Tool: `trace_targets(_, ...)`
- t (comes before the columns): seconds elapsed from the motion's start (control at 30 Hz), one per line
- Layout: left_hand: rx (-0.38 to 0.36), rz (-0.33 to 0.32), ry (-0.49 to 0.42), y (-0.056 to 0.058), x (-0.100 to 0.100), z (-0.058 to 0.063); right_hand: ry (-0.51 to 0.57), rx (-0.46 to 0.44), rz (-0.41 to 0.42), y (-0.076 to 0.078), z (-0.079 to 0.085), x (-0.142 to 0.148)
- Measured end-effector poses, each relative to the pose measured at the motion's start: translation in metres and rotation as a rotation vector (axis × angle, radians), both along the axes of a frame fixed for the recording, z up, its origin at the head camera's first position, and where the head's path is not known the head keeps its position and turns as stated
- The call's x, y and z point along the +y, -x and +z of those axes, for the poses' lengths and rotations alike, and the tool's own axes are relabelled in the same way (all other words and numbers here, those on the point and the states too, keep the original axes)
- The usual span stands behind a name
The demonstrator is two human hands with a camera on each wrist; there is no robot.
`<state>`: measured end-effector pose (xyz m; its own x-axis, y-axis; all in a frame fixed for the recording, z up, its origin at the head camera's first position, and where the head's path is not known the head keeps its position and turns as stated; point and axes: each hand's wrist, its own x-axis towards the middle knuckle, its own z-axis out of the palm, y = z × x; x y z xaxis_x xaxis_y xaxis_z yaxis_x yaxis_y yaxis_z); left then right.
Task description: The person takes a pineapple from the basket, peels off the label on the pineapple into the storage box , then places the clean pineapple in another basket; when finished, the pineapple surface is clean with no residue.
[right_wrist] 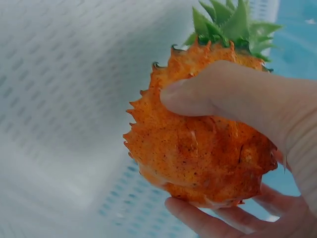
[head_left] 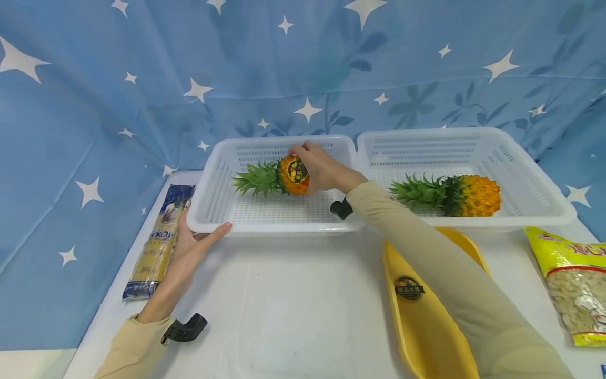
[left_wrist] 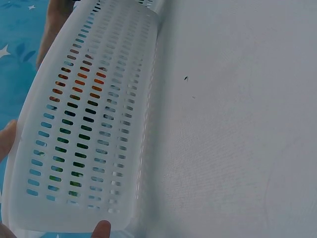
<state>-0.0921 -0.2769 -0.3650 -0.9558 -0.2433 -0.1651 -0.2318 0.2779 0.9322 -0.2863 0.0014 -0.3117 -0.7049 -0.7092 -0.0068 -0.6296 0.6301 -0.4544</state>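
Gripping the front left corner of the left basket [head_left: 289, 228], the left hand [head_left: 189, 246] has its thumb along the rim and its fingers round the end wall. The right hand [head_left: 323, 167] reaches into the same basket and holds a pineapple [head_left: 284, 176] by its fruit, thumb on one side and fingers on the other, the leaves pointing left. Whether the fruit touches the basket's floor, I cannot tell. A round dark sticker [head_left: 297, 171] shows on it.

The tabletop [head_left: 293, 300] is white and smooth, with a few dark specks [left_wrist: 186, 78] in the left wrist view and soft shadows beside the basket. Blue cloth [head_left: 265, 68] hangs in folds behind it and on both sides, printed with white four-pointed stars and darker leafy sprigs. A pale strip [head_left: 35, 363] shows beneath the cloth at the lower left.

Both baskets are white, slotted plastic and stand side by side along the back of the tabletop, near the cloth. In the right basket [head_left: 473, 221] lies a second pineapple [head_left: 447, 196], its leaves also to the left. A long pack [head_left: 156, 247] with blue ends lies along the left edge, just beside the left hand. In front of the right basket sits a yellow tray [head_left: 418, 326], partly covered by the right sleeve [head_left: 435, 268]. A yellow bag [head_left: 579, 289] with a clear lower part lies at the far right, cut by the frame. Each wrist carries a black mount.
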Motion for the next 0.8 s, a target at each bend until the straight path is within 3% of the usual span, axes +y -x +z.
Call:
trace_targets(0.2,-0.006,-0.004,0.002,-0.002,0.001,0.001,0.097,0.086,0.007,-0.023,0.034,0.008)
trace_targets(0.4,-0.038,0.024,0.020,-0.003,0.002,0.002,0.283,0.175,0.061,-0.064,0.062,0.029)
trace_targets(0.6,-0.031,0.018,0.007,-0.002,-0.003,-0.003,0.372,0.208,0.109,-0.111,0.068,0.054)
trace_targets(0.8,0.022,0.013,-0.036,0.000,-0.002,-0.006,0.396,0.183,0.120,-0.149,0.061,0.087)
